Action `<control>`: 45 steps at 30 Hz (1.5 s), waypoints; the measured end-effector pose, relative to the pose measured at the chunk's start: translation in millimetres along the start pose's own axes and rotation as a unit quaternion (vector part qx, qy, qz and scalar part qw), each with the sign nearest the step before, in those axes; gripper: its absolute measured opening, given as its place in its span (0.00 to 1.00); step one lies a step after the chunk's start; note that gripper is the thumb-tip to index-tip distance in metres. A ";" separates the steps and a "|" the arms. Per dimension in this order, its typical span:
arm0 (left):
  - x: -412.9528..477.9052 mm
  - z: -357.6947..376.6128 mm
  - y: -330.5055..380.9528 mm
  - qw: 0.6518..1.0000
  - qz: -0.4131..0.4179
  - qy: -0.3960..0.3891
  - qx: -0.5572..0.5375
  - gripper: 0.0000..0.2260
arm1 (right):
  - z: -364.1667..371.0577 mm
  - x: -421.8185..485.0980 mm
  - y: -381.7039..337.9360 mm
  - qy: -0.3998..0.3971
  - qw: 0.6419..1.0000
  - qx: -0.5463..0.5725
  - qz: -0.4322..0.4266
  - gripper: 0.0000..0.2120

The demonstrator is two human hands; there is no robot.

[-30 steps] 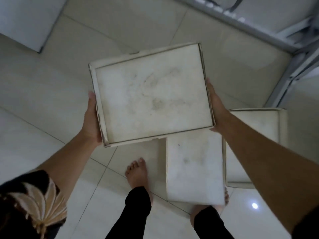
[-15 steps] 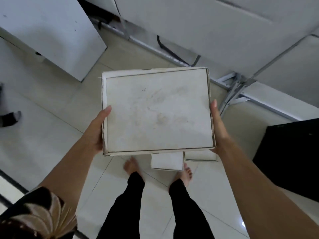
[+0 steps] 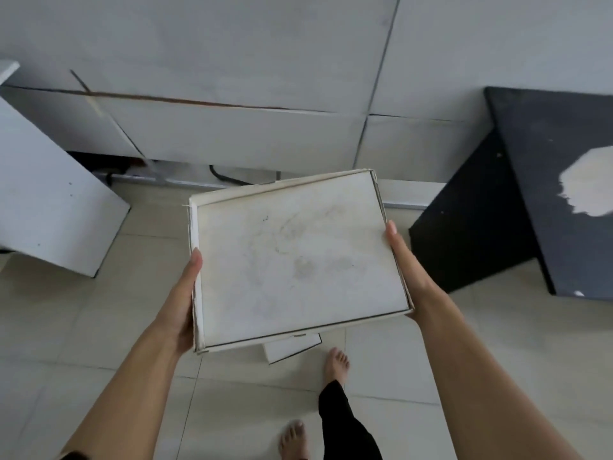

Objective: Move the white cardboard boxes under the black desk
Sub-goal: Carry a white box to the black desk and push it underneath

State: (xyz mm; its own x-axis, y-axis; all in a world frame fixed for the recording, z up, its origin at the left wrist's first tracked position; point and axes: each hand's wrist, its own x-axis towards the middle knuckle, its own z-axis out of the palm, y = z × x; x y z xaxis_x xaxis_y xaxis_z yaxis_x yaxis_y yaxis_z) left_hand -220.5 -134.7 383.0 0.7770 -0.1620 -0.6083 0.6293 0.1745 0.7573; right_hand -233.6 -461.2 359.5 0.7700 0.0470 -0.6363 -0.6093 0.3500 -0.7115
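Both grips clamp the white cardboard box (image 3: 298,257): left hand (image 3: 180,305) on its left wall, right hand (image 3: 409,273) on its right. It hangs above the floor; the black desk (image 3: 544,200) stands to the right, nearer the right hand.

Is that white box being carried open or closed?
Closed, it seems: the box shows a flat, smudged top panel framed by its edges, with no contents visible. The left hand and right hand grip its sides.
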 end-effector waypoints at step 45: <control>-65.3 542.1 -301.7 0.931 -0.198 -0.248 0.180 0.22 | -523.1 -369.3 140.0 0.281 0.925 0.252 -0.048 0.25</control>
State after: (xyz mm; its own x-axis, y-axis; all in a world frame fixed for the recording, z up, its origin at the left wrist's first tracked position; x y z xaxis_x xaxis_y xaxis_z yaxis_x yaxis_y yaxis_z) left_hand -470.1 -703.3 322.9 0.3252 -0.5879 -0.7407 0.7494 -0.3175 0.5810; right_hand -702.2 -918.9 338.9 0.5103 -0.4516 -0.7319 -0.2685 0.7249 -0.6344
